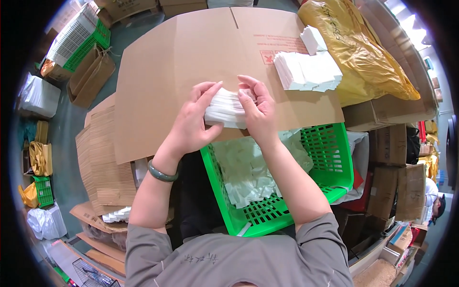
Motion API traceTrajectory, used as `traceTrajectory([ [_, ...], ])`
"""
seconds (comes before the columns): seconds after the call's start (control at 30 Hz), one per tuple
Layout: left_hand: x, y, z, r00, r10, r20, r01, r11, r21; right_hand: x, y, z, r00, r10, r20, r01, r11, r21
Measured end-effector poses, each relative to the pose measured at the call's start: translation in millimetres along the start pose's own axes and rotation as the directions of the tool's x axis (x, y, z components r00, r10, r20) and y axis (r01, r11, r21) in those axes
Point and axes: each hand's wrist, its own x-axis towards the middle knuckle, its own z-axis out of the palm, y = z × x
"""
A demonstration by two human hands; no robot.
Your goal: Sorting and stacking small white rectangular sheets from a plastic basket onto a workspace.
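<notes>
Both hands are working on the white bundle (224, 111), which is sitting over the near part of a flat cardboard sheet (153, 71), just beyond the basket.

Left hand (193, 118): grip is standing half open in a C shape, taking the bundle's left end between fingers on the far edge and thumb near the lower corner. Right hand (259, 107): grip is closing tighter, thumb pressing on the right end, fingers curling behind (how far they're reaching around, can't tell). Bundle is showing as thin, flat white layers packed together, lying crosswise between the two hands.

To the right on the same sheet, a white stack (308, 71) is lying slightly fanned, with a smaller white piece (313, 40) standing out at its far side. A yellow bag (356, 52) is resting just beside it, creased and shiny.

Below the right forearm, a green basket (262, 229) with slotted walls is holding a loose heap of white pieces (246, 177). A dark green bangle (163, 173) is circling the left wrist. Brown corrugated cardboard (107, 153) is leaning in layers to the left of the sheet.
</notes>
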Motion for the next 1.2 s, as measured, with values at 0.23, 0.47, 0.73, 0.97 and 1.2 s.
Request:
traceTrajectory([
  [0.23,-3,5,7,0.993,-0.028,-0.118,0.029,1.000,0.005,5,-3,13,0.998,0.025,-0.061,-0.020,0.997,0.073],
  [0.47,-4,6,7,0.993,-0.009,-0.121,0.018,0.997,0.075,6,-9,8,0.996,0.094,-0.006,-0.091,0.973,0.210],
  [0.73,1,-5,8,0.989,-0.067,-0.133,0.047,0.988,-0.146,7,-6,9,0.989,0.142,0.051,-0.151,0.900,0.408],
  [0.97,2,0,11,0.981,-0.139,-0.135,0.101,0.962,-0.255,6,-7,9,0.982,0.179,0.061,-0.188,0.901,0.390],
  [1.2,-1,-2,2,0.994,-0.065,-0.091,0.060,0.997,-0.052,2,-10,-13,0.975,-0.031,0.222,0.070,0.983,-0.169],
])
